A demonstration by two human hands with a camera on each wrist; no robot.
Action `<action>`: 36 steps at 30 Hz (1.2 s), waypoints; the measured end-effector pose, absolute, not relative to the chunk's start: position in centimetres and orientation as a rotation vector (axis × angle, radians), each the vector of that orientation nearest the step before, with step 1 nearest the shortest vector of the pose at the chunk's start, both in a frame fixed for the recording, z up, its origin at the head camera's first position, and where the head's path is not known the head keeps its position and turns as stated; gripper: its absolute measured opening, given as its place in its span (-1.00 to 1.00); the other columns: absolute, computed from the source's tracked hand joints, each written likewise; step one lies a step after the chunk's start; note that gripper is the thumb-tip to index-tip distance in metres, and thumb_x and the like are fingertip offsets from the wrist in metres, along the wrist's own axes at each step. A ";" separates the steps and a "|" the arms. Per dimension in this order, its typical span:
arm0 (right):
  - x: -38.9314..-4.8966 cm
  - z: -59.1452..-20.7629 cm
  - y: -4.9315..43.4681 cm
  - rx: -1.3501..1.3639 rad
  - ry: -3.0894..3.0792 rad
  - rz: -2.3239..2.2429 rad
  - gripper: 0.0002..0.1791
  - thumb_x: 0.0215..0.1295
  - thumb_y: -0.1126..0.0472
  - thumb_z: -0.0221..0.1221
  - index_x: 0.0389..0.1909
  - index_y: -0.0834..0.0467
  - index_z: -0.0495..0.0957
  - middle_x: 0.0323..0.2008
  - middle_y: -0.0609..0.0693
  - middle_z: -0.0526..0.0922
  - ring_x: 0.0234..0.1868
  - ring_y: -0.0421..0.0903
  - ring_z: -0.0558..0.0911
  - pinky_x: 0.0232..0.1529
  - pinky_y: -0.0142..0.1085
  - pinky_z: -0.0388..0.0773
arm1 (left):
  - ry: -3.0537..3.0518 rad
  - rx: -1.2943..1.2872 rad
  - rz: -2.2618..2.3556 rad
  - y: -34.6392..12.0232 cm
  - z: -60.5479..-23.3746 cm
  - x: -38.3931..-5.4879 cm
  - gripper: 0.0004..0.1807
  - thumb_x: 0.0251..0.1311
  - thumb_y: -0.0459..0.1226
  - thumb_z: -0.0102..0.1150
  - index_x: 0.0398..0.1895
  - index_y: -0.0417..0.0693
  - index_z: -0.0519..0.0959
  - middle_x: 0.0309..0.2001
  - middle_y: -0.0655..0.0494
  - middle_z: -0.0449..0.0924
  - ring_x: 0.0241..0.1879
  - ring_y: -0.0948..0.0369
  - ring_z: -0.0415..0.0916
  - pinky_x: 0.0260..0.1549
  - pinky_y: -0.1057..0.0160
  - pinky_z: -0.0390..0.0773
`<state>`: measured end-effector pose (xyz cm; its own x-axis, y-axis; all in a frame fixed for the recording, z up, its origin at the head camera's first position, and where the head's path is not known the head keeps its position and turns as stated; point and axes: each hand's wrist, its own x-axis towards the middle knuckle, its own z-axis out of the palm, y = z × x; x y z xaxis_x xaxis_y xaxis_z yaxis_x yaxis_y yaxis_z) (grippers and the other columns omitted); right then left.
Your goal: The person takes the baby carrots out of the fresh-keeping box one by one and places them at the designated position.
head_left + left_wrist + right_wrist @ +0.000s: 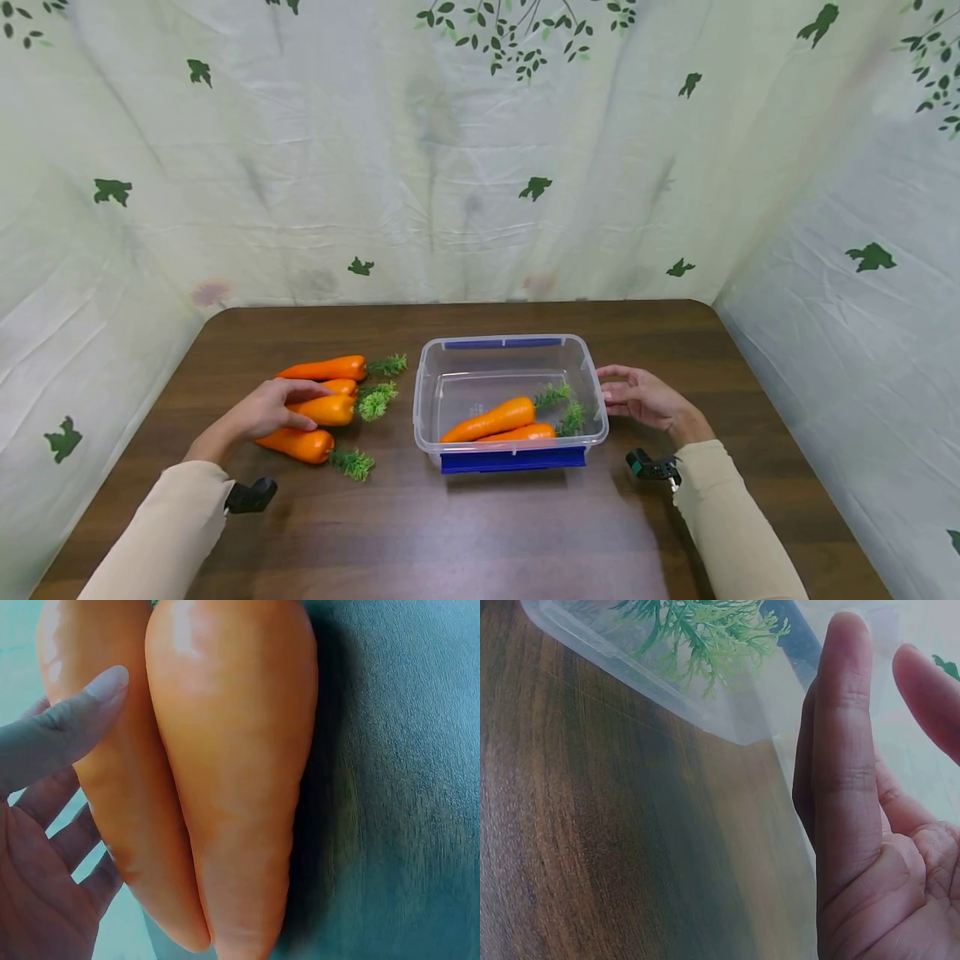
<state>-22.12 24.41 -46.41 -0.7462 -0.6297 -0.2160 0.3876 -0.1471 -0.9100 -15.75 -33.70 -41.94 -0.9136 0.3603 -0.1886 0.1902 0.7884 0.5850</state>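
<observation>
My left hand grips an orange carrot with a leafy green top, among several carrots on the left of the table. In the left wrist view its thumb lies over the held carrot, fingers round the far side, and another carrot lies alongside. A clear plastic box with blue clips stands mid-table, two carrots inside, one being the upper carrot. My right hand is at the box's right side, fingers extended towards its wall. In the right wrist view these fingers are straight.
Beyond the held carrot lies a far carrot, and nearer me a front carrot. The brown wooden table is enclosed by pale fabric printed with leaves, at the back and both sides.
</observation>
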 end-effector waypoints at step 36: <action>-22.0 -46.3 24.3 -0.252 1.498 -1.937 -0.64 0.34 0.54 -0.02 0.07 0.17 0.38 -0.21 0.05 0.72 -0.20 -0.07 0.71 -0.09 -0.21 0.61 | 2.645 0.384 0.814 -34.7 -42.9 -15.9 -0.57 0.03 -0.36 0.38 0.02 -0.19 0.58 -0.08 -0.05 0.58 -0.09 -0.01 0.48 -0.05 -0.06 0.47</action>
